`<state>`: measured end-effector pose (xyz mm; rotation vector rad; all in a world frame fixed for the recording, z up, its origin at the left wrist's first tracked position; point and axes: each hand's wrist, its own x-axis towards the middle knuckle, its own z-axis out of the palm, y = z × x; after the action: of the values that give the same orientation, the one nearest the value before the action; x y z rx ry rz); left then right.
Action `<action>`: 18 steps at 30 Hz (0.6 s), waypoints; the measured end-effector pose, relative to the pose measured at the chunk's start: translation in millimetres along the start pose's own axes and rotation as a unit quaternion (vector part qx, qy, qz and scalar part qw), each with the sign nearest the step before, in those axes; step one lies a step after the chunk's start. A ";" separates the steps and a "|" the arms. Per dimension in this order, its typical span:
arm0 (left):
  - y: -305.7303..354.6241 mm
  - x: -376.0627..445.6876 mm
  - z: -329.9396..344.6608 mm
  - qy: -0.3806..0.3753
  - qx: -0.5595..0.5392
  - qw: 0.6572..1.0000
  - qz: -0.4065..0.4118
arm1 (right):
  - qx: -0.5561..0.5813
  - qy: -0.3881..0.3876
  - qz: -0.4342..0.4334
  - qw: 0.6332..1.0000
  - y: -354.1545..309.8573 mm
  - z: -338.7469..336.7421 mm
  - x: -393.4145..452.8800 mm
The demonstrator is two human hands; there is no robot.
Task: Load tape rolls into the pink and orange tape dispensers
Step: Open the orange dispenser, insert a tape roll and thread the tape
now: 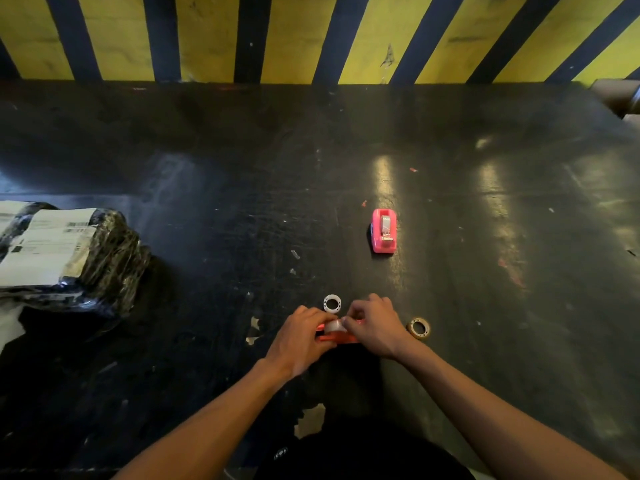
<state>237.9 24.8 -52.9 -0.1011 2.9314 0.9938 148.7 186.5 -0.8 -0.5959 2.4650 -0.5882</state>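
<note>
both hands work a tape roll at the orange dispenser, near the front of the worktop.

the orange dispenser (337, 337) lies low under a pale tape roll (334, 326); left hand (301, 336) and right hand (375, 325) curl over it, fingers pinching the roll. the pink dispenser (383, 231) stands well apart on the scuffed black worktop (207, 202), a white ring (332, 303) and a tan roll (419, 328) nearby.

A scuffed black worktable (207, 237), its coating chipped near the front edge, carries a pink tape dispenser (383, 231) at centre right. Nearer than the dispenser and slightly left lies a white tape core ring (332, 303); nearer and slightly right lies a tan tape roll (419, 328). Between those two sits an orange tape dispenser (337, 337). Far left of the pink dispenser rests a black plastic-wrapped parcel (69, 254) bearing white labels.
</note>
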 end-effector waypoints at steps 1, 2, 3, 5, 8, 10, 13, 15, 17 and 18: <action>-0.9 0.1 0.1 -0.001 -0.004 1.000 -0.002 | 0.003 -0.002 0.004 1.000 3.0 -3.3 -1.0; -1.9 0.2 0.3 -0.003 -0.009 1.000 -0.006 | 0.006 -0.004 0.009 1.000 6.7 -7.0 -2.0; -2.6 0.3 0.1 -0.005 -0.012 1.000 -0.009 | 0.009 -0.007 0.012 1.000 10.9 -10.8 -3.4; -3.2 0.9 -0.4 -0.010 -0.016 1.000 -0.013 | 0.023 -0.015 0.013 1.000 19.8 -18.4 -6.7; -3.8 2.2 -1.4 -0.019 -0.021 1.000 -0.011 | 0.054 -0.030 0.021 0.998 30.2 -27.1 -11.6; -4.4 2.7 -1.6 -0.024 -0.021 0.999 -0.011 | 0.067 -0.040 0.041 0.996 35.6 -30.4 -13.2; -5.3 3.6 -1.2 -0.030 -0.019 0.999 -0.014 | 0.089 -0.047 0.064 0.993 43.1 -31.9 -14.0; -5.7 4.2 -0.6 -0.031 -0.018 0.999 -0.015 | 0.095 -0.053 0.074 0.991 46.7 -31.1 -14.0; -6.0 4.5 -0.3 -0.033 -0.018 0.999 -0.017 | 0.098 -0.054 0.083 0.990 48.6 -27.6 -13.7; -6.3 4.7 -0.1 -0.034 -0.019 0.999 -0.018 | 0.097 -0.054 0.087 0.990 49.2 -24.9 -13.3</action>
<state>233.7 19.5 -57.0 -0.1188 2.8412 1.0262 130.2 240.1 -1.9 -0.3239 2.2955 -0.6960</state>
